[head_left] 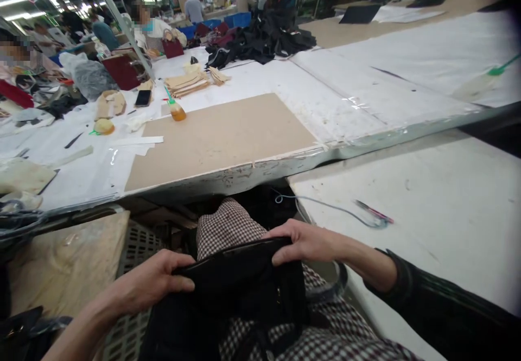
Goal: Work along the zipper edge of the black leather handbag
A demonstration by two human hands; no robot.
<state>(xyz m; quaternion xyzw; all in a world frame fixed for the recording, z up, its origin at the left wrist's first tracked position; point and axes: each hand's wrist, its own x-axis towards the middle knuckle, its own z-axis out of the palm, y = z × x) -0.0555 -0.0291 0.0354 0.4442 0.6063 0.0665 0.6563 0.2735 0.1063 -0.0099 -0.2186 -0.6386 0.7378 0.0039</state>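
Note:
A black bag (244, 290) lies on my lap over checked trousers (228, 225). My left hand (154, 282) grips its left upper edge, thumb on top and fingers curled under. At the right upper edge my right hand (305, 241) is closed on the rim, fingers folded over it. Both hands hold the bag's top between them, below the front edge of the work table (228, 179).
A brown cardboard sheet (220, 138) lies on the white table with a glue bottle (177, 110), a phone (143, 98) and cut tan pieces (187, 83) behind it. A pen (374, 213) and cord lie on the right table. Dark fabric heaps (264, 38) and other workers sit farther back.

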